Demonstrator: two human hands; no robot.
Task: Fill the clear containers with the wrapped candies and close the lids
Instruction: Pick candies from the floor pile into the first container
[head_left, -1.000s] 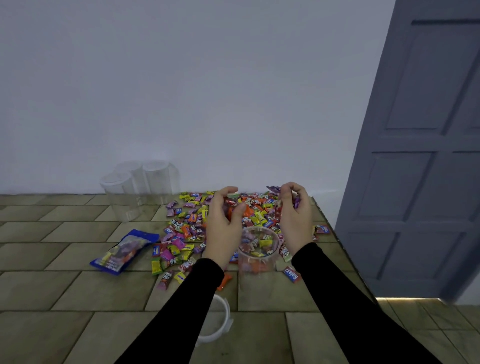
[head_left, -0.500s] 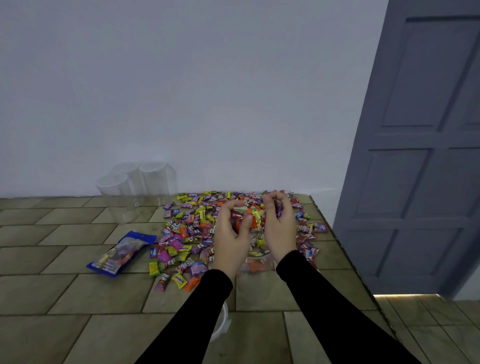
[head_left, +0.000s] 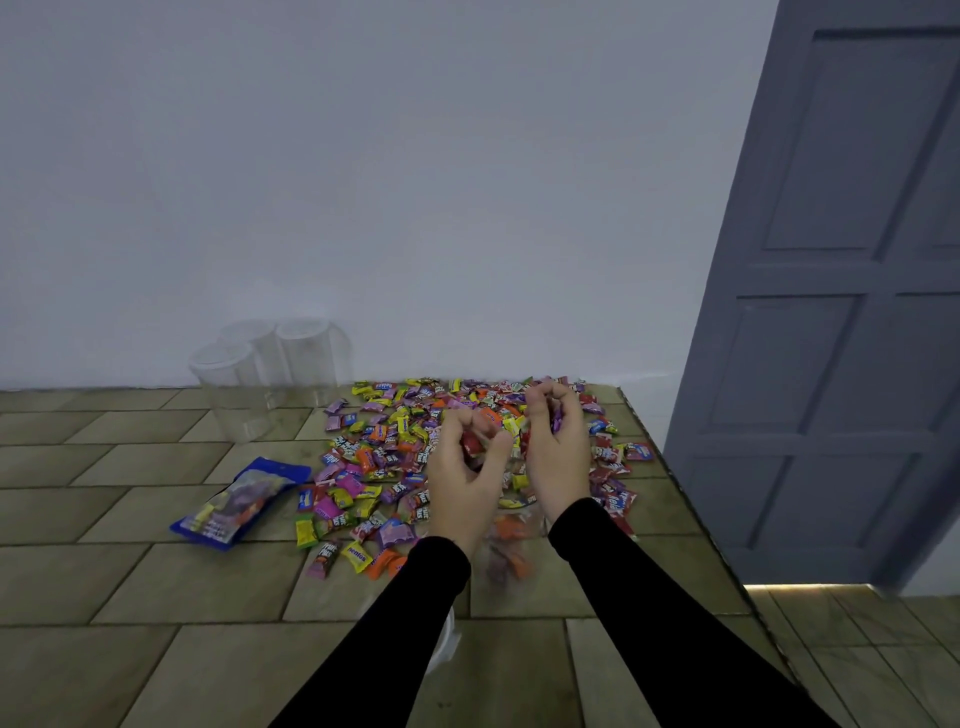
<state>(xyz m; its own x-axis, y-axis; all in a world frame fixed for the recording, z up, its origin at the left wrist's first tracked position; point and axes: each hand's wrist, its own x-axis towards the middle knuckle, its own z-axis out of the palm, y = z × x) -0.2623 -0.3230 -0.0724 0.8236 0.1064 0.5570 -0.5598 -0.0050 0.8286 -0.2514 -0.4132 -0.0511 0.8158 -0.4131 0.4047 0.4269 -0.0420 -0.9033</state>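
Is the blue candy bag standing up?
No, the blue candy bag lies flat on the tiled table, left of the pile of wrapped candies.

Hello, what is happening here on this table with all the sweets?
A person in black sleeves is filling a clear container with wrapped candies from a big loose pile. The left hand and the right hand each hold a few candies above the container, which already has some inside. Three more clear containers stand empty by the wall, and a blue candy bag lies to the left of the pile.
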